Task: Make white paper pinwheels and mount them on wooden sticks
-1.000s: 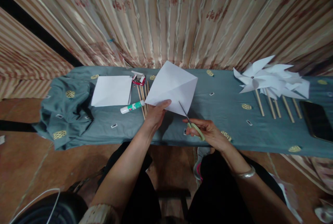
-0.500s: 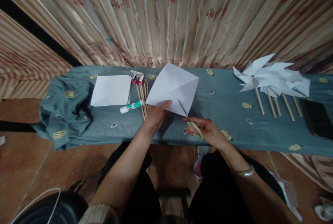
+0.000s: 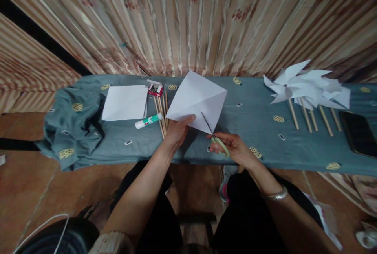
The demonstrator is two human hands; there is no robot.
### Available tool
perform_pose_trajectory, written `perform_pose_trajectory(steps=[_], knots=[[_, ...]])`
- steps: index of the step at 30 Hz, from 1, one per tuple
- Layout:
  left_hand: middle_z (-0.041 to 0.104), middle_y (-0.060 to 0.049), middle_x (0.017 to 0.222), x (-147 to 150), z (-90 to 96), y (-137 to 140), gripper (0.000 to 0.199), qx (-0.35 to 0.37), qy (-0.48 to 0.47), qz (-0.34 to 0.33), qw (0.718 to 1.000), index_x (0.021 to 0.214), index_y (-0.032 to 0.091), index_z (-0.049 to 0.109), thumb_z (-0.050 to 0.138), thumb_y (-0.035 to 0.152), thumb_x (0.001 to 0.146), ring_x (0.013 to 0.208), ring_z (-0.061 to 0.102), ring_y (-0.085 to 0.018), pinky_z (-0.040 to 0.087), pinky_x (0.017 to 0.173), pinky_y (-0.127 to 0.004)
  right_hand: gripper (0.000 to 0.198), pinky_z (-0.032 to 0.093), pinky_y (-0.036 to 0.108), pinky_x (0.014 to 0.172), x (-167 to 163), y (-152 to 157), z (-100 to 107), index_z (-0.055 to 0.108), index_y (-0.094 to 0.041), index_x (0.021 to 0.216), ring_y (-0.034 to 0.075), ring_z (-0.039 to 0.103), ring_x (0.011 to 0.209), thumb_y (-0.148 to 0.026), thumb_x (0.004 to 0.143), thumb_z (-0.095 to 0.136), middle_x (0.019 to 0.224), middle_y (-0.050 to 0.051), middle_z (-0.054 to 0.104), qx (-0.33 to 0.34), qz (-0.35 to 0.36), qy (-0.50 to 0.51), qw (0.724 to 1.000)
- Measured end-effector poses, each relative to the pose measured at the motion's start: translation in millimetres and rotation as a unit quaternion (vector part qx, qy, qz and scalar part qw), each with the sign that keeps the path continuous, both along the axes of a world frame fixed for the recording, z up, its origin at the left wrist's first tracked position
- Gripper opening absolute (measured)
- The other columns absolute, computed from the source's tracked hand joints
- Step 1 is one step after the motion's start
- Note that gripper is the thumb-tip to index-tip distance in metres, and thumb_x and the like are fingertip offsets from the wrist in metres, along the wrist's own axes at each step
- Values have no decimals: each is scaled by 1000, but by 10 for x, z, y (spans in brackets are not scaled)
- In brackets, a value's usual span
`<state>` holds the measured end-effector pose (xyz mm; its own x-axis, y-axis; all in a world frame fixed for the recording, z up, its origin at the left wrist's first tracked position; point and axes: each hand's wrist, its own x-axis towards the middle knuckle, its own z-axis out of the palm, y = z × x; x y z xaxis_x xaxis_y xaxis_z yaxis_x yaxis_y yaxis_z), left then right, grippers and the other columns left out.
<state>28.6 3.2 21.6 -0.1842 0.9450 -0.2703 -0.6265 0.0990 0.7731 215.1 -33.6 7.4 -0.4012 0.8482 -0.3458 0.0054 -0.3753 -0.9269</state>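
The paper (image 3: 200, 92) was pinched at its near edge by the left fingers (image 3: 189, 119), stretching beyond them; the scissors (image 3: 216, 140) were gripped by the right fingers (image 3: 227, 137), one blade (image 3: 206, 122) over the paper's corner. For clean cutting, the paper was best held taut, left fingers clear.

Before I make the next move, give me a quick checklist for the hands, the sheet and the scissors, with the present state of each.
1. Left hand gripping the white sheet: ok, at its near edge, thumb on top.
2. Right hand holding the scissors: ok, by the light green handles.
3. Scissors at the sheet's near corner: ok, a blade shows over the paper.
4. Other blade under the sheet: cannot tell, hidden.
5. Left thumb clear of the visible blade: ok, a gap shows.
6. Paper pinwheels clear of the blades: ok, well off to the right.
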Motion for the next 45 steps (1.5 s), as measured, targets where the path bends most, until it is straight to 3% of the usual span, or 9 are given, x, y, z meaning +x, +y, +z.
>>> perform_pose_trajectory(steps=[23, 30, 39, 45], knots=[[73, 2, 82, 26, -10, -25, 58, -9, 0, -17, 1000, 101, 20, 69, 86, 13, 46, 80, 65, -16, 48, 80, -30, 51, 48, 24, 55, -46, 5, 54, 70, -17, 86, 10, 56, 55, -60, 62, 79, 65, 0, 66, 33, 14, -28, 999], [74, -1, 81, 60, 7, -53, 53, -9, 0, -30, 1000, 96, 18, 71, 86, 15, 46, 75, 65, -16, 50, 75, -31, 48, 46, 24, 56, -57, 8, 96, 64, -18, 73, 11, 57, 57, -64, 64, 76, 65, 2, 66, 57, 19, -36, 998], [73, 0, 82, 71, 5, -50, 60, -16, -6, -22, 1000, 100, 19, 70, 87, 15, 44, 78, 65, -17, 49, 79, -32, 48, 44, 23, 53, -61, 4, 108, 65, -18, 73, 11, 55, 55, -65, 67, 73, 63, 1, 66, 59, 23, -46, 997], [74, 0, 81, 82, -2, -60, 54, -9, -8, -25, 1000, 95, 18, 71, 87, 15, 44, 73, 65, -16, 51, 72, -30, 47, 44, 24, 55, -66, -5, 104, 67, -18, 76, 11, 55, 56, -64, 67, 74, 64, 1, 66, 58, 15, -40, 997]])
